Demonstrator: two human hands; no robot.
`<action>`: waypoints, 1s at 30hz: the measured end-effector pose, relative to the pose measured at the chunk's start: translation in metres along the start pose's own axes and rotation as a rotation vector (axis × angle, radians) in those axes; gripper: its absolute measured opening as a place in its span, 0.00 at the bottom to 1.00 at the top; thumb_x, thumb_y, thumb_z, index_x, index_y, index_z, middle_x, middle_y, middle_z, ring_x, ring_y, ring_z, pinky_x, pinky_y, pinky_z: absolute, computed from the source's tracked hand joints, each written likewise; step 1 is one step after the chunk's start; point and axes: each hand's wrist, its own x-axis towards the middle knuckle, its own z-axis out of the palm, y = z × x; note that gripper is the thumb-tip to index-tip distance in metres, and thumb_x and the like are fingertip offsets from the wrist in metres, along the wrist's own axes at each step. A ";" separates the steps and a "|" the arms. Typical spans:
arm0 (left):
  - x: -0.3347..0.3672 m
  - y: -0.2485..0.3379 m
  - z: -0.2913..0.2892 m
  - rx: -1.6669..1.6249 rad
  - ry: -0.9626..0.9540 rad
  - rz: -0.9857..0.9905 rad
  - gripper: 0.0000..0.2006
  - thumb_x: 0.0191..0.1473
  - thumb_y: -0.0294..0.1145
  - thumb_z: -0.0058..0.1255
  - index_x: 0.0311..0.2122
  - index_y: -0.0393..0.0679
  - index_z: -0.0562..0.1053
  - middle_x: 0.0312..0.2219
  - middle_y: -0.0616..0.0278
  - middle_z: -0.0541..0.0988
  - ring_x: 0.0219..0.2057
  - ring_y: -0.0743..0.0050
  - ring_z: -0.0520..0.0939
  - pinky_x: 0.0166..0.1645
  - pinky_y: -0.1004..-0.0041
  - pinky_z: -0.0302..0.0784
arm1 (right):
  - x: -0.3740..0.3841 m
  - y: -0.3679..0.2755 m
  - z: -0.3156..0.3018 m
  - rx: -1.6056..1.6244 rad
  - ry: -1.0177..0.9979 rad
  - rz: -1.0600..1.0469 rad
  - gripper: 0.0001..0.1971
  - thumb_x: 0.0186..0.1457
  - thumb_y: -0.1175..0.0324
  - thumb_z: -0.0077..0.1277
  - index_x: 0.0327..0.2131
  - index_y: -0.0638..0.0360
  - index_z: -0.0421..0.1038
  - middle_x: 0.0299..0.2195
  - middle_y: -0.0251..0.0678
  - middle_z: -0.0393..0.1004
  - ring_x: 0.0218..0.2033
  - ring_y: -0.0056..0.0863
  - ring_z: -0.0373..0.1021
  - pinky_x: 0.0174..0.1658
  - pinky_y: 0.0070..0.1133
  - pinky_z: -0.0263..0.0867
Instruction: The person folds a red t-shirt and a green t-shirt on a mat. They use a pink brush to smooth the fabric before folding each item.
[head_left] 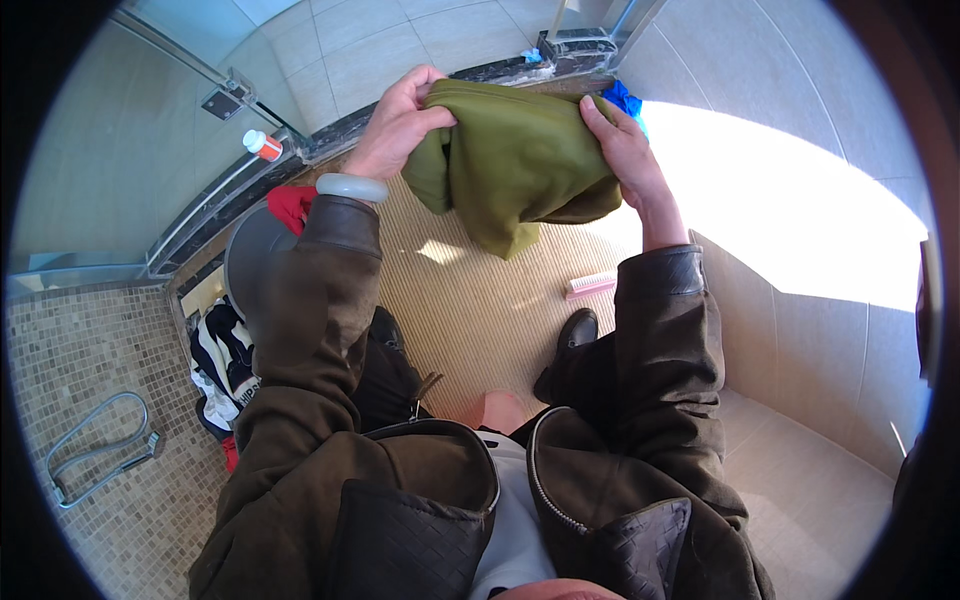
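Note:
An olive-green garment [520,150] hangs in folds in front of me, stretched between both hands above a ribbed tan mat [450,290]. My left hand [400,125] grips its left upper edge, thumb on the near side and fingers partly hidden behind the cloth. At the opposite edge, my right hand [630,160] is closed on the fabric, its thumb on top. The lower part of the garment droops freely toward the mat. Its exact kind cannot be made out from these folds.
A pink and white scrub brush [591,286] lies on the mat. A grey basin [262,250], red cloth [290,207] and black-and-white clothes [225,350] are at left. An orange bottle [262,145] stands by the glass door; blue cloth [624,99] lies beyond my right hand.

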 end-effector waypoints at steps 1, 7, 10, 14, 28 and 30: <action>-0.001 -0.002 0.008 -0.109 0.021 0.012 0.15 0.46 0.19 0.48 0.42 0.40 0.70 0.35 0.64 0.77 0.35 0.78 0.77 0.40 0.76 0.73 | 0.003 0.005 0.002 -0.059 0.015 0.026 0.27 0.63 0.51 0.47 0.57 0.63 0.66 0.49 0.42 0.74 0.50 0.25 0.68 0.55 0.21 0.62; -0.029 0.008 0.102 0.372 -0.020 0.521 0.12 0.48 0.28 0.50 0.40 0.42 0.72 0.33 0.60 0.77 0.33 0.69 0.79 0.39 0.72 0.75 | 0.006 0.016 0.041 0.624 -0.060 -0.031 0.26 0.66 0.53 0.40 0.61 0.58 0.58 0.58 0.39 0.64 0.58 0.28 0.61 0.61 0.26 0.57; -0.027 -0.020 0.103 0.521 0.183 0.499 0.12 0.51 0.42 0.58 0.31 0.43 0.76 0.23 0.61 0.80 0.24 0.68 0.81 0.32 0.72 0.75 | -0.014 0.035 0.092 1.187 -0.342 0.088 0.25 0.68 0.50 0.33 0.60 0.56 0.58 0.58 0.40 0.63 0.60 0.31 0.59 0.62 0.30 0.56; 0.000 -0.015 0.055 0.622 0.687 0.184 0.18 0.57 0.45 0.52 0.26 0.40 0.76 0.18 0.51 0.76 0.19 0.54 0.77 0.26 0.64 0.72 | -0.060 0.014 0.130 1.048 -0.370 0.245 0.25 0.68 0.49 0.29 0.61 0.53 0.57 0.60 0.35 0.61 0.62 0.31 0.55 0.66 0.30 0.48; -0.007 0.005 0.052 0.339 0.390 0.154 0.21 0.59 0.52 0.46 0.38 0.41 0.73 0.22 0.59 0.75 0.26 0.68 0.75 0.34 0.69 0.69 | -0.037 -0.012 0.086 0.537 -0.238 0.011 0.39 0.54 0.63 0.57 0.64 0.65 0.49 0.57 0.47 0.61 0.58 0.35 0.61 0.58 0.28 0.63; -0.010 0.011 0.057 0.259 0.208 0.148 0.18 0.59 0.48 0.45 0.41 0.42 0.71 0.28 0.62 0.74 0.33 0.75 0.73 0.41 0.74 0.67 | -0.027 -0.014 0.072 0.316 -0.176 -0.120 0.44 0.44 0.63 0.68 0.60 0.71 0.54 0.47 0.43 0.71 0.44 0.30 0.72 0.48 0.23 0.70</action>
